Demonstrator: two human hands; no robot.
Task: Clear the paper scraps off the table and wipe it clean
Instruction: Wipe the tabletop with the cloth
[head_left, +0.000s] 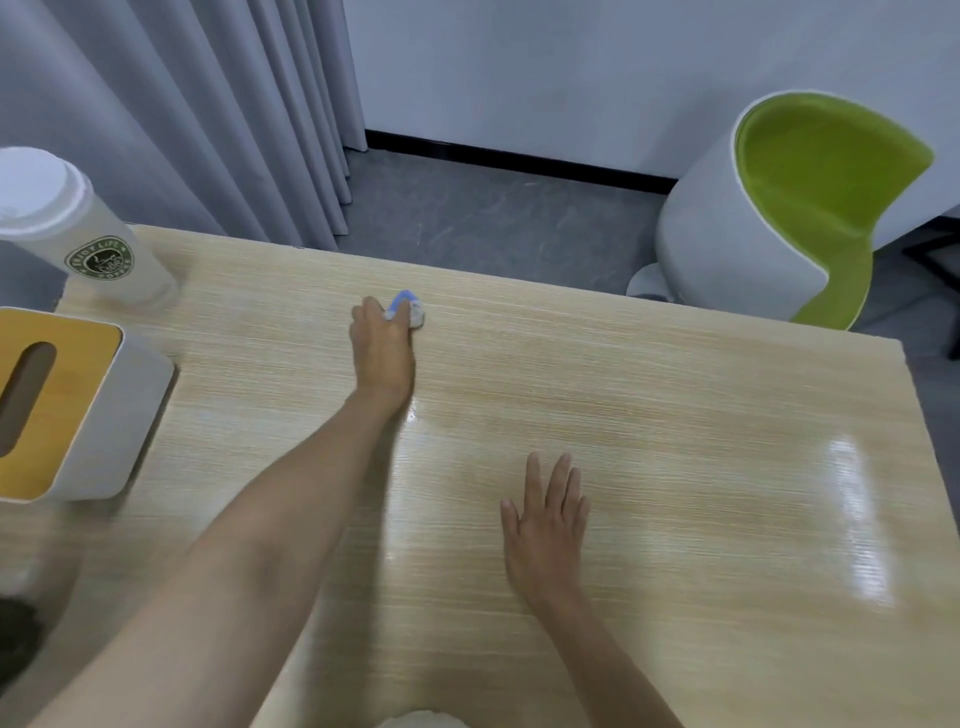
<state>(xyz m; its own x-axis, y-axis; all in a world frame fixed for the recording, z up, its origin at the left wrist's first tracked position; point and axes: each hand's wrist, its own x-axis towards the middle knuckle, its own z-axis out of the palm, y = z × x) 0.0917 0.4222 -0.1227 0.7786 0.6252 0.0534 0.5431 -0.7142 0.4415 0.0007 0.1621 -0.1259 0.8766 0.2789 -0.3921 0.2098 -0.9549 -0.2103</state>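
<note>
My left hand (383, 347) reaches far across the light wooden table (675, 441) and is shut on a small blue and white cloth (408, 310), pressed against the tabletop near the far edge. Only the cloth's tip shows past the fingers. My right hand (548, 514) lies flat on the table nearer to me, fingers slightly spread, holding nothing. No paper scraps are visible on the tabletop.
A white tissue box with a wooden lid (67, 405) stands at the left edge. Behind it is a white lidded coffee cup (78, 234). A white and green chair (789, 208) stands beyond the far right corner. Grey curtains (182, 104) hang at the back left.
</note>
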